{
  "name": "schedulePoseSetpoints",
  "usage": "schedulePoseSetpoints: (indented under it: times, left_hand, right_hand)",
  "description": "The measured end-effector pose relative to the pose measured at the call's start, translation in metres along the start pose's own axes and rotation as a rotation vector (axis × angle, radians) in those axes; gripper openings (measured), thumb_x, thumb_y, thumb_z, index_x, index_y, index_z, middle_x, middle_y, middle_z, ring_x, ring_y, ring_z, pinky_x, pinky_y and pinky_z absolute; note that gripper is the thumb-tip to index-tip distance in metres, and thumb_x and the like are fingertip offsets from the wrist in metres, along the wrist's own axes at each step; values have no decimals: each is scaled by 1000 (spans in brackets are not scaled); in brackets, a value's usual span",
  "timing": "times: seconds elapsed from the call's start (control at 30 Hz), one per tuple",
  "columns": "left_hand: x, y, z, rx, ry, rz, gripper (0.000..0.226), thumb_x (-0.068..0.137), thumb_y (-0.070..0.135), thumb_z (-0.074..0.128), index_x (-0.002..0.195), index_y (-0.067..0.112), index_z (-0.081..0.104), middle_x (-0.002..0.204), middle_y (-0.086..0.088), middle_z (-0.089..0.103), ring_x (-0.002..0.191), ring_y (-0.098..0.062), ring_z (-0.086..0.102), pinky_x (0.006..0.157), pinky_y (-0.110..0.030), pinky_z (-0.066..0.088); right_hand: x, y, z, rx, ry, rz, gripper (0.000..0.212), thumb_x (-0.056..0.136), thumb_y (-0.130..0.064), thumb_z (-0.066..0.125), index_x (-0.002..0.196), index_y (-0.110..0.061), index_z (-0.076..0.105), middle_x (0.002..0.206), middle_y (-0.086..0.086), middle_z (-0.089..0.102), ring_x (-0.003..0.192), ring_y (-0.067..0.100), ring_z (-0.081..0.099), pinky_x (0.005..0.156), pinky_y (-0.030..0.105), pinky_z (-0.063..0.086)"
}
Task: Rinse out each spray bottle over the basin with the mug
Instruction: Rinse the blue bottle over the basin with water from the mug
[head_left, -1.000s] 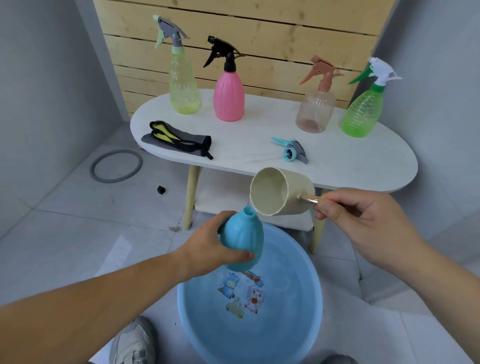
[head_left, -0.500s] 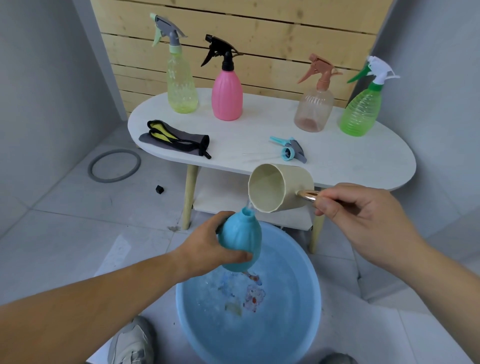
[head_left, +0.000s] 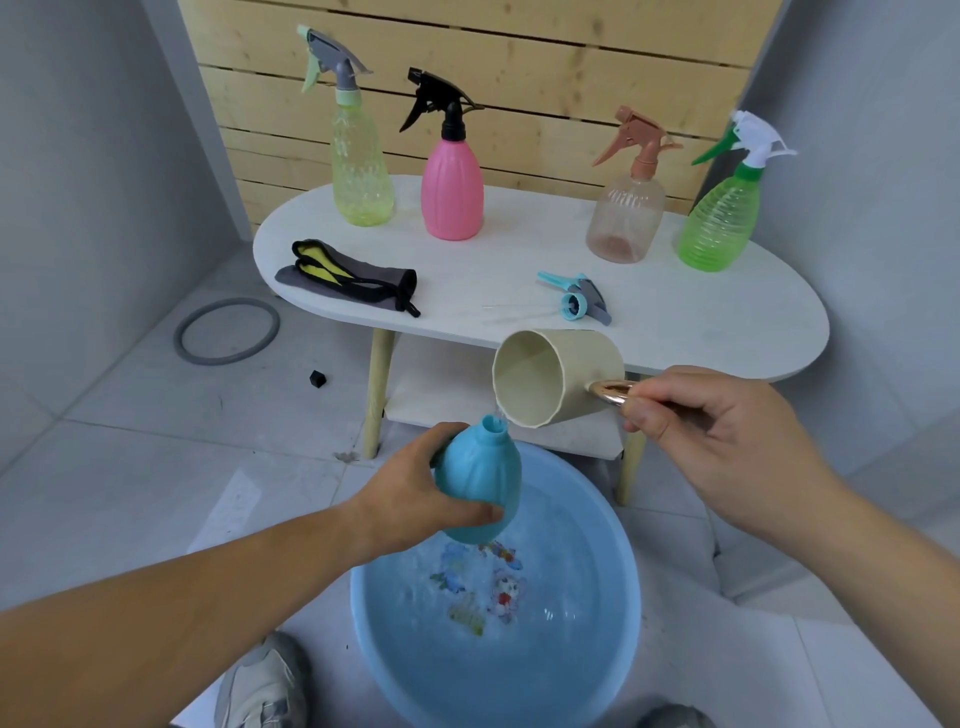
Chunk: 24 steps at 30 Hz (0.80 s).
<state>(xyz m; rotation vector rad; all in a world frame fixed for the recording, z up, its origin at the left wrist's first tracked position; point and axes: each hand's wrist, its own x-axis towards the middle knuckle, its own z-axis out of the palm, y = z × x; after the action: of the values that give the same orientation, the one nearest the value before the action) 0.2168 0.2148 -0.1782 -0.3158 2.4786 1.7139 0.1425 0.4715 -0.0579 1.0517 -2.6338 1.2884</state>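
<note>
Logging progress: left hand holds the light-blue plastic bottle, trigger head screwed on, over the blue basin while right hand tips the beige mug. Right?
No: the head view shows the light-blue plastic bottle open-necked; a blue-and-grey trigger head lies on the white oval table. Otherwise right: left hand grips it over the round blue basin, right hand tips the beige mug.
</note>
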Motion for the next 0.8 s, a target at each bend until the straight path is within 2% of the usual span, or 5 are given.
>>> schedulePoseSetpoints:
  times: [0.33,0.4,0.5,0.63,0.8]
  left_hand:
    - [0,-1,0,-12,3,-4,77,65,28,95,128,44,53,116,13,65,106,-5,65,81,-27,63]
    - [0,-1,0,-4,6,-5,78,65,29,95,129,43,53,116,13,65,106,-5,65,81,-27,63]
    - [0,-2,-1,-4,11,-7,78,65,29,95,128,45,52,116,13,65,105,-4,65,81,-26,62]
    - [-2,0,-3,-14,12,-7,73,67,27,95,120,50,50,116,16,62,104,0,63,75,-19,60]
    - [-3,-1,-4,-19,4,-1,74,68,28,95,123,47,49,118,17,61,106,0,61,72,-16,58]
  right_hand:
    - [1,3,3,-2,-4,36,23,94,-24,65,78,-41,68,80,-12,70,83,10,63,70,9,42]
    - [2,6,4,37,1,112,20,92,-24,65,77,-36,71,79,-11,72,77,15,63,65,17,45]
    - [3,12,7,89,4,225,19,92,-29,62,77,-29,75,77,-3,74,82,34,66,77,37,51]
    - [4,28,12,157,25,384,19,95,-21,63,82,-22,77,78,-3,76,86,22,71,93,44,56]
    - [3,61,29,-23,-58,468,26,94,-31,65,73,-20,75,71,3,72,73,21,67,75,35,53]
